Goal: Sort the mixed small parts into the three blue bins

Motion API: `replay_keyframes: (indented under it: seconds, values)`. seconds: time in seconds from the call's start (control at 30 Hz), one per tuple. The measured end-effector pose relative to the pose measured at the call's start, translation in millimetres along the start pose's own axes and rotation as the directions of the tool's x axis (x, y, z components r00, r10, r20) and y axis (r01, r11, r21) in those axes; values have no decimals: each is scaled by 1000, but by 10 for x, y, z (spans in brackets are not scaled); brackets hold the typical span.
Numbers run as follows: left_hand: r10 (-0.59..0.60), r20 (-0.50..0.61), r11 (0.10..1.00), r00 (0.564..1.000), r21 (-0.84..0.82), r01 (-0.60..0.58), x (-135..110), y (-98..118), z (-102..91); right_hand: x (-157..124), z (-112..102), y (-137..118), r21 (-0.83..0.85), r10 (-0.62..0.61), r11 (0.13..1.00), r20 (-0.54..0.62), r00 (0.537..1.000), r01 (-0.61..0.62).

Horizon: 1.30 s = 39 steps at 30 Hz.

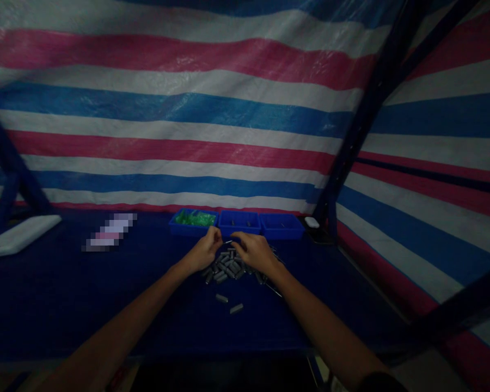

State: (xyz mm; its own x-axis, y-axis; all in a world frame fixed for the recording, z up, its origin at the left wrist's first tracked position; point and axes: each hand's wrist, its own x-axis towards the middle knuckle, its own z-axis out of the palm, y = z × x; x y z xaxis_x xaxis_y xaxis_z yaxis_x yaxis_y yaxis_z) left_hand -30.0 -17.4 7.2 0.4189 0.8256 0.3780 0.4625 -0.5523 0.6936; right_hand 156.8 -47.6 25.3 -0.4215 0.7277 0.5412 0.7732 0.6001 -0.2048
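Observation:
Both my hands hover over a heap of small grey metal cylinders [224, 268] on the dark blue table [65, 294]. My left hand [206, 249] is pinched closed, fingertips toward the right hand. My right hand [253, 251] is also pinched closed. Between the two a thin pin-like piece [227, 242] shows; it is too small to name. Two loose cylinders [228, 303] lie nearer to me, apart from the heap. A thin metal pin [274, 291] lies right of the heap.
Three blue trays stand in a row behind the heap: the left one [193, 223] holds green parts, the middle [239, 222] and right [281, 225] ones look nearly bare. A white flat object [18, 235] lies far left. A striped tarp and dark blue frame posts [351, 136] enclose the table.

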Motion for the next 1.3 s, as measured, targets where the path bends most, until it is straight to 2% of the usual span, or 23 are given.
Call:
replay_keyframes:
  seconds: [0.1,0.27,0.33,0.4,0.5,0.53,0.6,0.67,0.7,0.77,0.9,1.0,1.1,1.2,1.3]
  values:
    - [9,-11,988,1000,-151,-11,-1,28,15,-1,5,-32,-33,-27,999,17,999,28]
    - [-91,-17,944,996,-320,81,-23,70,48,28,-59,-68,-109,-4,994,29,1000,7]
    - [-119,-19,948,993,-299,108,-11,51,58,54,-125,-26,-130,47,990,-17,999,-49]
    - [-122,-8,976,993,-181,118,26,-2,57,75,-218,74,-145,133,978,-108,985,-148]
    - [-71,103,991,992,117,59,118,-100,42,65,-371,322,-156,274,933,-269,923,-323]
    - [-45,154,980,987,199,14,153,-121,40,45,-414,420,-154,322,910,-327,889,-386]
    - [-2,230,951,973,300,-69,216,-136,47,-14,-472,613,-139,424,838,-441,791,-527]
    - [7,243,929,970,357,-96,267,-121,68,-85,-494,773,-139,512,760,-474,716,-635]
    - [-6,240,922,971,377,-87,287,-109,80,-116,-494,831,-150,541,736,-456,706,-660]
    - [-45,237,912,971,407,-57,315,-90,107,-155,-477,887,-172,567,727,-395,723,-665]
    - [-99,220,909,971,418,-2,312,-104,149,-104,-375,734,-167,492,816,-300,817,-553]
    - [-101,166,936,981,350,37,256,-118,149,-17,-242,457,-139,386,900,-186,903,-414]
    - [-93,96,969,991,236,68,187,-91,110,26,-103,203,-85,202,975,-33,979,-205]
    - [-114,36,980,993,167,107,145,-40,59,20,-22,77,-45,73,996,48,996,-71]
    - [-114,2,986,993,126,113,139,-5,40,6,-14,49,-47,51,998,71,996,-48]
